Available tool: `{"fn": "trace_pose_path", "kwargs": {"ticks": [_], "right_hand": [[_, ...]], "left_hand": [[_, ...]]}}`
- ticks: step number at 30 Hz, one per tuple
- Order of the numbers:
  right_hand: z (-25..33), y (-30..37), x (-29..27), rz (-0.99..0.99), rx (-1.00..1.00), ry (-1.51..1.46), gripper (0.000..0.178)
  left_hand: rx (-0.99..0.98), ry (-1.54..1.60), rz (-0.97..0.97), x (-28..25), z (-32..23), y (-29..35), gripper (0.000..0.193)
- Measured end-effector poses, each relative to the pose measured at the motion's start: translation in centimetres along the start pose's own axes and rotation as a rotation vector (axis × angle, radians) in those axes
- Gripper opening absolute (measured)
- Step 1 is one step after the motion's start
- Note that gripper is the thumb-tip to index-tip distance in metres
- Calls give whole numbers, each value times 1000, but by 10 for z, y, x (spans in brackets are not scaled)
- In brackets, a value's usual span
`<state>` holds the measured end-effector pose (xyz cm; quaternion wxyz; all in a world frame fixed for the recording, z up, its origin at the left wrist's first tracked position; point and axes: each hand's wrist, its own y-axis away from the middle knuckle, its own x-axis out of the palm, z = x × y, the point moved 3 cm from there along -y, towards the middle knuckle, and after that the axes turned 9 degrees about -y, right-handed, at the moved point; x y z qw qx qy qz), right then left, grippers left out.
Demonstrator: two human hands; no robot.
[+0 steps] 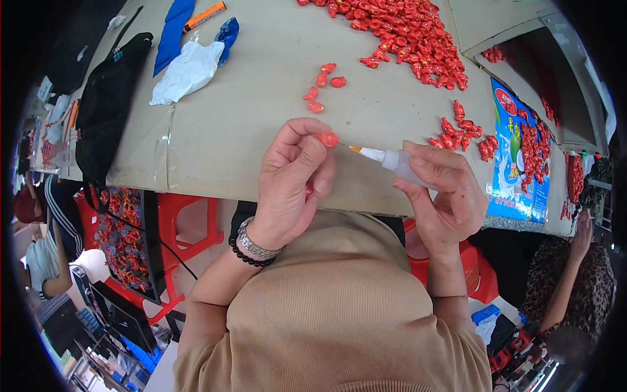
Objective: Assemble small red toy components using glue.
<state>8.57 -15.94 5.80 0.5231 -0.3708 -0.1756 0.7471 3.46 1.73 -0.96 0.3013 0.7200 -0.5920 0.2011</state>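
Between the thumb and forefinger of my left hand [294,176] is a small red figurine piece [328,138]. Another bit of red shows lower down, against the curled fingers of the same hand. My right hand [447,193] grips a translucent squeeze bottle [408,168] with a white neck and a thin needle tip. That tip points left and reaches to the red piece, touching it or very close. Just beyond my left hand, several small red pieces [315,106] lie in a short curved row on the table [235,140].
A large heap of red figurines [418,42] covers the far right, with a smaller cluster [459,130] nearer. More lie on a blue printed bag [513,189]. At left are a black bag [111,108], crumpled white tissue [189,70] and an orange tube [205,17]. Another person's arm [575,261] shows at right.
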Motion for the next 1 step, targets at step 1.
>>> {"fn": "trace_pose_path", "kwargs": {"ticks": [1], "right_hand": [[0,1,0,-11,4,-7,30]], "left_hand": [[1,1,1,0,0,0,17]]}}
